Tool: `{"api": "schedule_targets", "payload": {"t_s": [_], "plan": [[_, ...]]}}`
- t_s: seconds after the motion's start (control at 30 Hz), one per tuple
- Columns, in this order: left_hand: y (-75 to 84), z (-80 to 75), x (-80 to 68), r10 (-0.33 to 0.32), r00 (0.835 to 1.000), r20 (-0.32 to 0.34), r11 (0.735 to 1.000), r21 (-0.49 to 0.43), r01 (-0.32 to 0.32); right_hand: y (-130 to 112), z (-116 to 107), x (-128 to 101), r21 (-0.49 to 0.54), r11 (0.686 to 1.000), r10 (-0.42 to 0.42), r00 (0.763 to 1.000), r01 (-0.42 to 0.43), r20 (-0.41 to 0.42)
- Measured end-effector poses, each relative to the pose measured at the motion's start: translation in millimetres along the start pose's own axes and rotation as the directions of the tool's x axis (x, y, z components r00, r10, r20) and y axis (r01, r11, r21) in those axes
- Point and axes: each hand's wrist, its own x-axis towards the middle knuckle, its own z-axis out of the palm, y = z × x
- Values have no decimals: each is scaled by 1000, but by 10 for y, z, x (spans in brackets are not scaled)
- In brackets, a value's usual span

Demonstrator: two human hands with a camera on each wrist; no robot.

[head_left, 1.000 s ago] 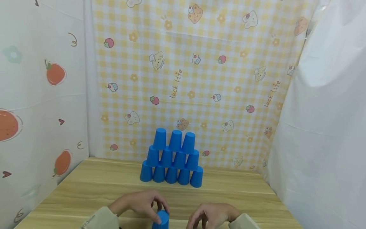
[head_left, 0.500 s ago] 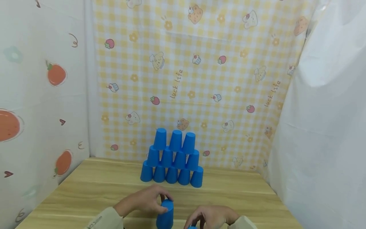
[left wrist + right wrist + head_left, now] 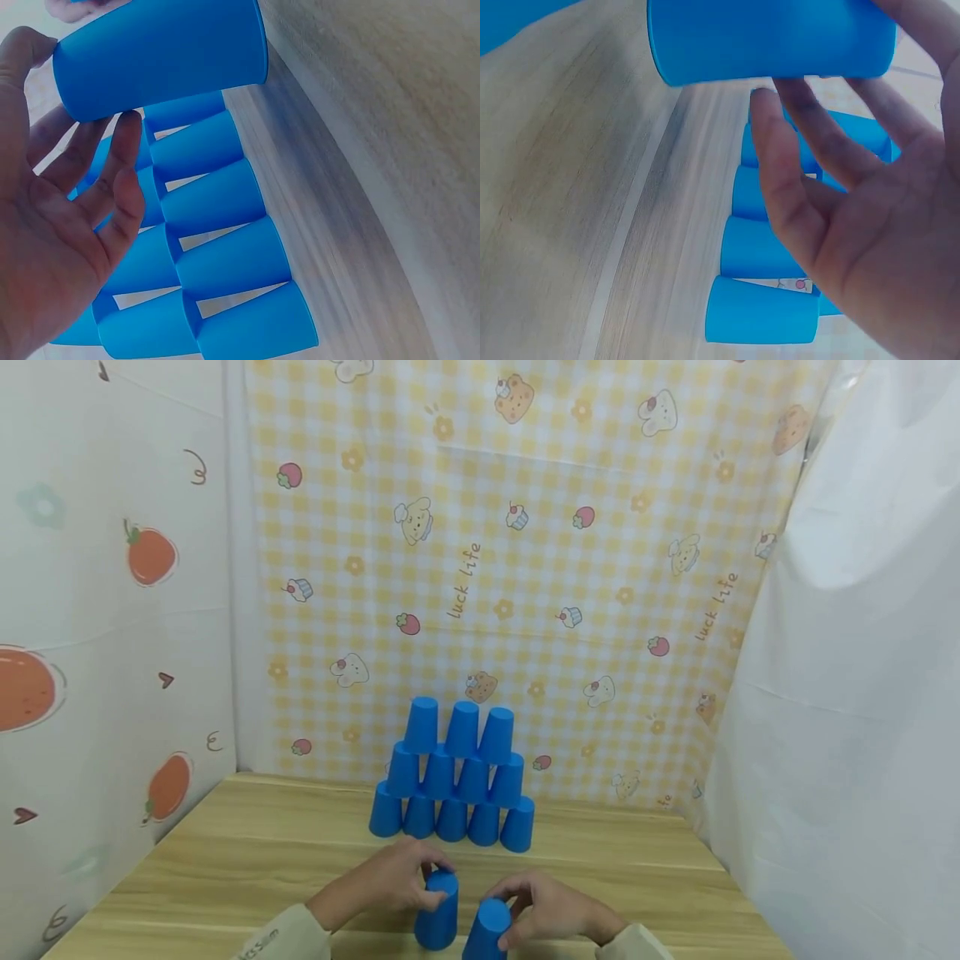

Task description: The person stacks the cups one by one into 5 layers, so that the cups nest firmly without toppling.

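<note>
One upturned blue plastic cup point(image 3: 437, 912) is clasped by the left hand's point(image 3: 386, 885) curled fingers; another blue plastic cup point(image 3: 487, 928) is clasped by the right hand point(image 3: 551, 914).

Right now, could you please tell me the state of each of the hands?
Left hand: grips an upturned blue plastic cup near its top.
Right hand: grips a second, tilted blue plastic cup.
</note>
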Motion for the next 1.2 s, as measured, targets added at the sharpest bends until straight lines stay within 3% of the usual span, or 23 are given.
{"api": "schedule_targets", "payload": {"t_s": [0.2, 0.47, 1.0, 1.2], "plan": [[-17, 21, -3, 1, 1000, -13, 1000, 2, -1, 33, -1, 35, 11, 1000, 19, 995, -18, -98], [-55, 59, -30, 23, 1000, 10, 994, 105, -23, 113, -9, 77, 0, 1000, 27, 981, -28, -194], [-23, 61, -28, -128, 991, -42, 991, -31, 127, 172, -44, 155, 3, 994, 105, 941, -110, -321], [-59, 29, -47, -130, 991, 34, 991, -11, 131, 221, -49, 188, -18, 996, 79, 944, -89, -321]]}}
